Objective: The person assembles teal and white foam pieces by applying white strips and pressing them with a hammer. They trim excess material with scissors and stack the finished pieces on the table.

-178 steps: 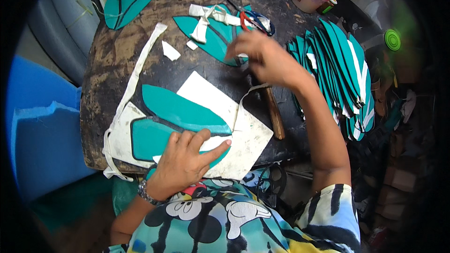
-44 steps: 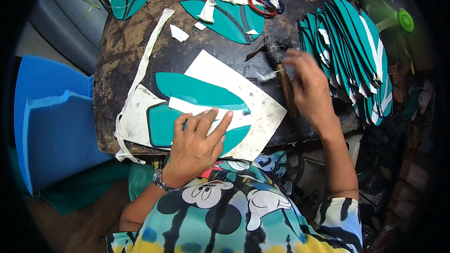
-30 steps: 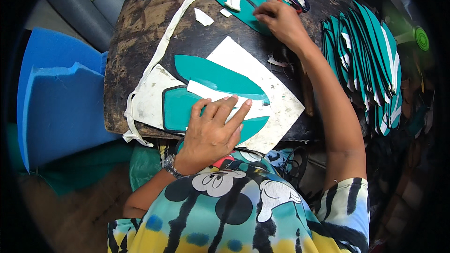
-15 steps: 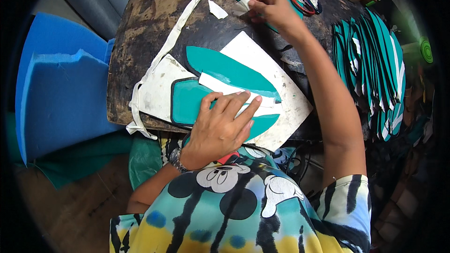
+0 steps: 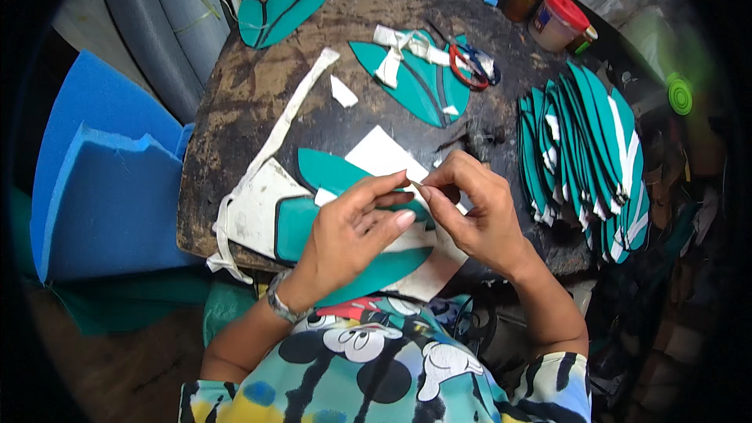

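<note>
A small white strip (image 5: 417,185) sits pinched between the fingertips of both hands, just above the teal pieces (image 5: 333,176) that lie on a white sheet (image 5: 384,153) at the near edge of the round dark table (image 5: 258,86). The left hand (image 5: 352,227) comes up from below, thumb and forefinger closed on the near end of the strip, the other fingers spread loosely over the teal shapes; a watch (image 5: 280,303) rings its wrist. The right hand (image 5: 478,211) meets it from the other side, its thumb and forefinger nipped narrow on the same strip, the remaining fingers curled in; how much of the strip it grips cannot be told. Under and left of the hands a white backing piece (image 5: 254,207) with a long white offcut (image 5: 286,121) runs toward the middle of the table, and a small white scrap (image 5: 342,92) lies apart from it. Farther off, another teal leaf-shaped piece (image 5: 407,82) carries a bundle of white strips (image 5: 399,47), with red-handled scissors (image 5: 468,63) touching its right end. A fanned stack of teal and white pieces (image 5: 587,149) stands along the table's right edge. Two jars (image 5: 548,16) sit at the far rim. A blue foam block (image 5: 102,180) lies well to the left, off the table.
</note>
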The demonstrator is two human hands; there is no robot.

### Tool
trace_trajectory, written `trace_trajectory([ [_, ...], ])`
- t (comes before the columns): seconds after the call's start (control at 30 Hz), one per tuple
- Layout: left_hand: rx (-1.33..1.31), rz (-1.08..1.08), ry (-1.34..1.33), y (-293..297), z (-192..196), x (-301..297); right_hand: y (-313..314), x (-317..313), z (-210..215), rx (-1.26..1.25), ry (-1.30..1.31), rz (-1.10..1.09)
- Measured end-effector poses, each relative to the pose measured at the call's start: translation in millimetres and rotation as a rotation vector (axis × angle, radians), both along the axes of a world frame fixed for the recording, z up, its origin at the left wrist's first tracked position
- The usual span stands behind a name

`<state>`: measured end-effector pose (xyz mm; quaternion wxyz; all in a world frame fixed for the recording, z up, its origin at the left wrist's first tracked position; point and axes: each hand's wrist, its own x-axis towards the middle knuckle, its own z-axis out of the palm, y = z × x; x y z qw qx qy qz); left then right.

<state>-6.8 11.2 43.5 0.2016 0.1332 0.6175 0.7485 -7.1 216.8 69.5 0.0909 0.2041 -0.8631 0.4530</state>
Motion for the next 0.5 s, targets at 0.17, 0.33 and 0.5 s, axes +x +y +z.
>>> trace_trajectory([
  [0.17,0.038,-0.035,-0.088,6.8,5.5,-13.5,6.7,2.2,2.1,-0.028,0.068,0.122],
  [0.33,0.015,-0.105,-0.111,12.6,5.4,-23.4,15.6,-1.0,-2.0,-0.051,-0.017,0.05],
  [0.5,-0.503,-0.06,0.473,16.7,-14.0,-3.8,35.7,11.3,-20.3,-0.133,-0.496,-0.216],
])
